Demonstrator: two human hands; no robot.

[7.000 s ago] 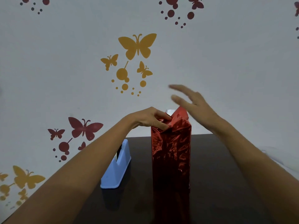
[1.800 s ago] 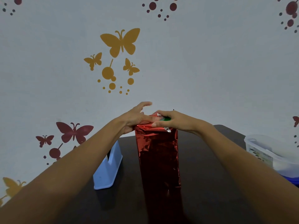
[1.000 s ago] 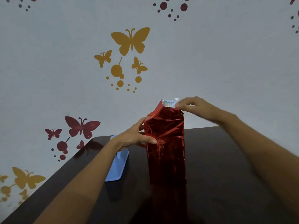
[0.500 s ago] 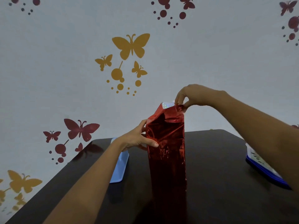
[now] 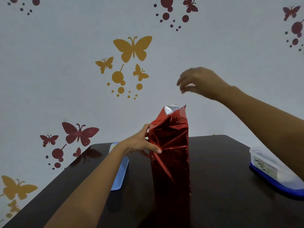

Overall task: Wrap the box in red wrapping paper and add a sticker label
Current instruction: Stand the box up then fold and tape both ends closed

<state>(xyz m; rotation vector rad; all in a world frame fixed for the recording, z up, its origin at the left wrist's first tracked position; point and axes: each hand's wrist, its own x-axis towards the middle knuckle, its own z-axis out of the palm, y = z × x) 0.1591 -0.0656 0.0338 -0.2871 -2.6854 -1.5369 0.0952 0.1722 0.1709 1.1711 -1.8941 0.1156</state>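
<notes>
A tall box in shiny red wrapping paper (image 5: 171, 155) stands upright on the dark table (image 5: 218, 178). The paper's top end stands open and crumpled, with its silver inner side (image 5: 172, 108) showing. My left hand (image 5: 141, 143) grips the box's upper left side, thumb across the front face. Up and to the right of the paper's top, my right hand (image 5: 199, 82) hovers in the air, blurred, its fingers loosely curled and holding nothing that I can see. No sticker label is in view.
A light blue tape dispenser (image 5: 119, 168) sits left of the box, partly behind my left forearm. A clear plastic container with a blue base (image 5: 269, 175) lies at the table's right edge. A wall with butterfly decals stands close behind the table.
My right hand has let go of the paper's top edge and lifted up and to the right. The left hand keeps its grip on the box's side. The paper top stays up.
</notes>
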